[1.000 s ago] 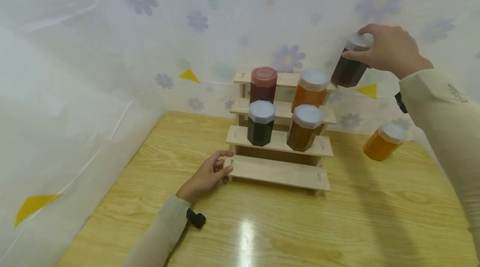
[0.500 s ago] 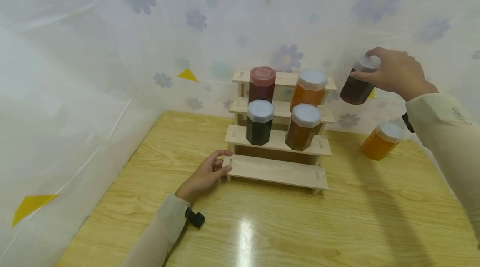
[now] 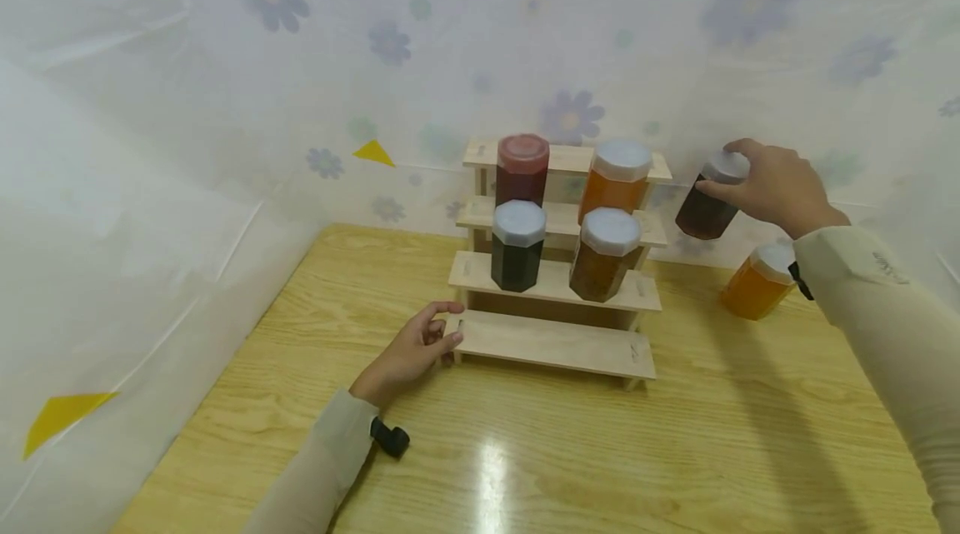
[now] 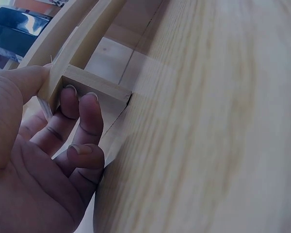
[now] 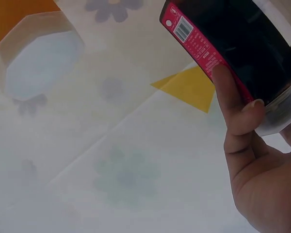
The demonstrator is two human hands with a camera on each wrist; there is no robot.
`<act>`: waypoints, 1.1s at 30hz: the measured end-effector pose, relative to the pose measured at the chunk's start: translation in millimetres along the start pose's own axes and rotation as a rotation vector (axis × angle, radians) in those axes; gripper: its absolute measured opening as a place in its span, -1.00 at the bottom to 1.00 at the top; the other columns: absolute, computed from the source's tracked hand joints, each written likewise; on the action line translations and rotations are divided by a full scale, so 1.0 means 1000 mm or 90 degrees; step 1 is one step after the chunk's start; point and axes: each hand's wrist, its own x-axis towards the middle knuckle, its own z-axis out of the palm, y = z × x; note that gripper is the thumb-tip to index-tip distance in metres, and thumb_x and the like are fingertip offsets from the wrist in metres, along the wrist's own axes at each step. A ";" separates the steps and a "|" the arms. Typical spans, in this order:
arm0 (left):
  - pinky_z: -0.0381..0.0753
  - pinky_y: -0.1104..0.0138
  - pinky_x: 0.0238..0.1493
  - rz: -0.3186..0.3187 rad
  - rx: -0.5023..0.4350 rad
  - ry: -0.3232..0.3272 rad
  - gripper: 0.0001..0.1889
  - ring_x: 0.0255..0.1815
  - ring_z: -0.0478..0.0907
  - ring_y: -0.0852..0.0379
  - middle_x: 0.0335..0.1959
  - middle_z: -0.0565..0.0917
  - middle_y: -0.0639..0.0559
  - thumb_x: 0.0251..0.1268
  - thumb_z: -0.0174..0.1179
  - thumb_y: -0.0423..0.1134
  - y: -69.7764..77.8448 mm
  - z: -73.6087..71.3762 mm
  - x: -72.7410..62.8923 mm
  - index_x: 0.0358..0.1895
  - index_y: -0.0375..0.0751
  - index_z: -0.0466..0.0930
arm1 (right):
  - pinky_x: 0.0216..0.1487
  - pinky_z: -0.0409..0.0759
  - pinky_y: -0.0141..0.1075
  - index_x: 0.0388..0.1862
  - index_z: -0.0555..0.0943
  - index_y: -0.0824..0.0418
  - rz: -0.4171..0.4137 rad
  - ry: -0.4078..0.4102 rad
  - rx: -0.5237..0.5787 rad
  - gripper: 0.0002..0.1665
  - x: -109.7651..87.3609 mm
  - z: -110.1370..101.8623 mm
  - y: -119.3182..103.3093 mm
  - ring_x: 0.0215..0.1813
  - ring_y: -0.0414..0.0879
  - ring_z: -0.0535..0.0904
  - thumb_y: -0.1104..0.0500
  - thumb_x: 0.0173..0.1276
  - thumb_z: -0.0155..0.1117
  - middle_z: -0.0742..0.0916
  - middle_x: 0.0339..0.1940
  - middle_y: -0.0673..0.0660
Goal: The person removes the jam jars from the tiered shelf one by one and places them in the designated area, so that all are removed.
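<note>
My right hand (image 3: 780,188) holds a dark jar (image 3: 705,207) by its whitish lid, in the air right of the stepped wooden rack (image 3: 555,342). The right wrist view shows a pink label (image 5: 196,41) with a barcode on the jar's side. At the rack's lowest step, my left hand (image 3: 408,355) grips the left end. In the left wrist view its thumb lies on the board while fingertips (image 4: 89,104) curl against the end support. On the rack stand a red-lidded jar (image 3: 522,172), an orange jar (image 3: 615,180), a dark green jar (image 3: 517,249) and a brown jar (image 3: 603,255).
Another orange jar (image 3: 756,284) stands on the wooden table (image 3: 525,451) right of the rack, its lid partly behind my right sleeve. A pale flowered sheet (image 3: 480,34) hangs behind the table and along the left.
My right hand has moved down with the dark jar, swinging right and then slightly back left, away from the rack's top. The left hand stays at the lowest step.
</note>
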 end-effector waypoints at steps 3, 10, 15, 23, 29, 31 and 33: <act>0.66 0.16 -0.16 0.006 0.000 -0.002 -0.52 -0.29 0.61 -0.23 -0.47 0.44 -0.07 0.61 0.15 -0.21 0.000 0.000 0.000 0.48 -0.08 0.31 | -0.24 0.55 0.32 0.45 0.35 0.44 -0.011 0.002 0.006 -0.01 -0.004 0.009 0.002 -0.20 0.44 0.61 -0.33 0.45 0.25 0.58 0.12 0.63; 0.66 0.16 -0.18 0.011 -0.002 -0.003 -0.52 -0.30 0.61 -0.23 -0.46 0.46 -0.17 0.61 0.16 -0.21 -0.001 -0.001 0.001 0.48 -0.09 0.32 | -0.37 0.57 0.24 0.45 0.35 0.42 -0.019 -0.002 0.012 0.00 -0.010 0.027 0.007 -0.28 0.36 0.61 -0.37 0.45 0.23 0.60 0.05 0.61; 0.66 0.16 -0.18 0.008 -0.005 -0.005 -0.51 -0.29 0.61 -0.24 -0.44 0.48 -0.22 0.61 0.16 -0.21 -0.002 -0.001 0.001 0.49 -0.11 0.31 | -0.51 0.53 0.09 0.46 0.35 0.39 -0.019 -0.010 0.021 0.01 -0.014 0.042 0.010 -0.28 0.34 0.61 -0.39 0.44 0.24 0.61 0.03 0.60; 0.65 0.17 -0.14 -0.002 -0.016 -0.001 -0.49 -0.29 0.60 -0.21 -0.44 0.47 -0.13 0.60 0.17 -0.18 -0.002 -0.001 0.002 0.50 -0.13 0.29 | -0.35 0.55 0.19 0.46 0.34 0.44 -0.023 -0.023 0.043 0.01 -0.020 0.066 0.015 -0.27 0.32 0.61 -0.33 0.43 0.30 0.64 -0.08 0.54; 0.64 0.18 -0.14 -0.002 -0.015 -0.003 -0.48 -0.30 0.59 -0.15 -0.46 0.44 -0.05 0.61 0.16 -0.18 -0.002 0.000 0.001 0.51 -0.14 0.27 | -0.54 0.42 -0.02 0.48 0.31 0.43 -0.008 -0.058 0.052 0.03 -0.024 0.080 0.021 -0.44 0.15 0.52 -0.35 0.43 0.31 0.61 -0.32 0.35; 0.64 0.18 -0.14 -0.005 -0.014 0.000 -0.48 -0.30 0.59 -0.15 -0.45 0.44 -0.04 0.61 0.16 -0.17 -0.001 0.000 0.001 0.50 -0.12 0.28 | -0.55 0.40 -0.05 0.48 0.31 0.42 -0.005 -0.065 0.054 0.04 -0.025 0.084 0.022 -0.45 0.13 0.50 -0.35 0.42 0.30 0.59 -0.36 0.30; 0.65 0.16 -0.13 -0.009 -0.019 0.003 -0.48 -0.29 0.60 -0.16 -0.45 0.44 -0.05 0.60 0.17 -0.17 -0.001 0.001 0.001 0.50 -0.11 0.28 | -0.54 0.43 -0.04 0.48 0.31 0.42 -0.008 -0.062 0.055 0.03 -0.025 0.087 0.023 -0.40 0.14 0.53 -0.34 0.42 0.31 0.61 -0.28 0.34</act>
